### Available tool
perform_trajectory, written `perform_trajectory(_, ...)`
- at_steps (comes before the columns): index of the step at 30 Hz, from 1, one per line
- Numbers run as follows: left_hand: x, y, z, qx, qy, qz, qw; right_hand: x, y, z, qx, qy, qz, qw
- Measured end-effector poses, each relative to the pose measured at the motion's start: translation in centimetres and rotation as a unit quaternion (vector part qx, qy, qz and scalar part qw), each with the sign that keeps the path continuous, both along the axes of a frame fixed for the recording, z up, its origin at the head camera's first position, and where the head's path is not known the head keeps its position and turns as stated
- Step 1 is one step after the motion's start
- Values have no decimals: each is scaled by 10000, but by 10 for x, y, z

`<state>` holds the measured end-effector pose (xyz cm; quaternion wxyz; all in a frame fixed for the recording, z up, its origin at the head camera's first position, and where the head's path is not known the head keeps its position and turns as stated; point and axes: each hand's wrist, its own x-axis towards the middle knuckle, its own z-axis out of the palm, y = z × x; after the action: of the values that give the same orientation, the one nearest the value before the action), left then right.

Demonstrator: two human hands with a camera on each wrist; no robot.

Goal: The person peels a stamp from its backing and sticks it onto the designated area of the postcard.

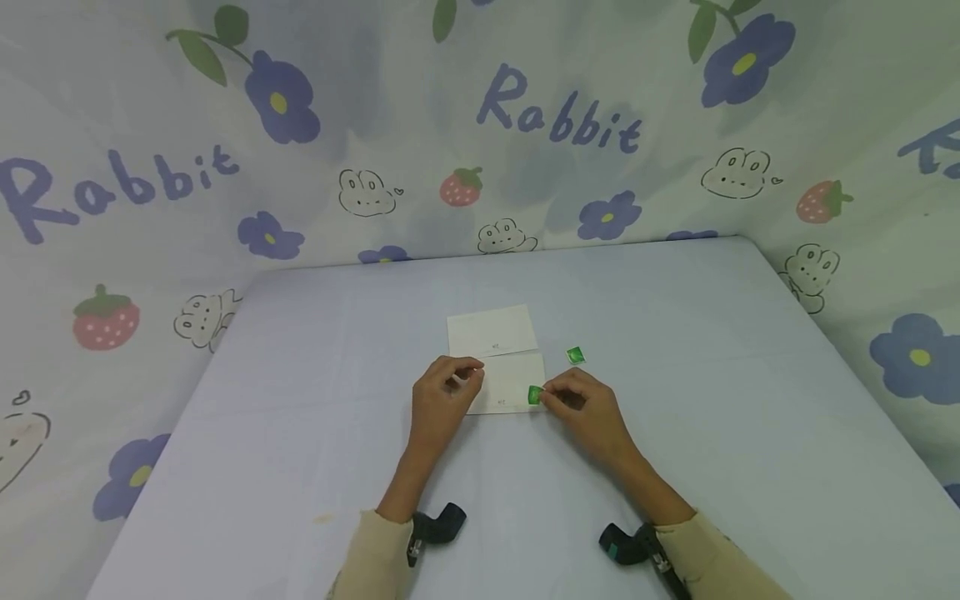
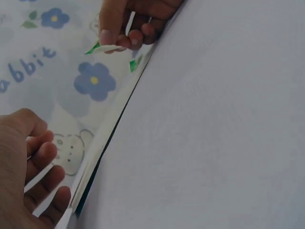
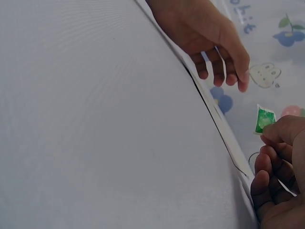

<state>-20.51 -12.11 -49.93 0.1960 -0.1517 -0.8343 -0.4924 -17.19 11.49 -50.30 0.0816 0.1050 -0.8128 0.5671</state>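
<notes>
White table [image 1: 360, 333] bears a white card [image 1: 491, 333]. Right hand [image 1: 592, 412] pinches a green sticker [image 1: 534, 395] over its lower-right corner; second sticker [image 1: 575, 356] lies beside the card. Left hand [image 1: 438, 404], fingers loosely bent, at card's left.

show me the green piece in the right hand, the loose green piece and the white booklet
Held green piece [image 3: 263, 118]: right wrist view, its uncovered green face
Loose green piece [image 1: 575, 356]: head view, middle of its green face
White booklet [image 1: 491, 330]: head view, bare part of its far page
</notes>
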Motion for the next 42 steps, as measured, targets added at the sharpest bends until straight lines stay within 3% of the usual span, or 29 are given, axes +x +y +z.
perform_trajectory(13,-17,-15,-2,116,-37,226,9997,-5,-1,-3,92,-36,-126,9999)
perform_trajectory(22,-27,-23,-3,73,-309,404,9987,-11,0,-5,176,31,-113,9998)
perform_trajectory(42,-50,-32,-6,-273,-535,295,9978,-27,4,-10,245,103,-119,9996)
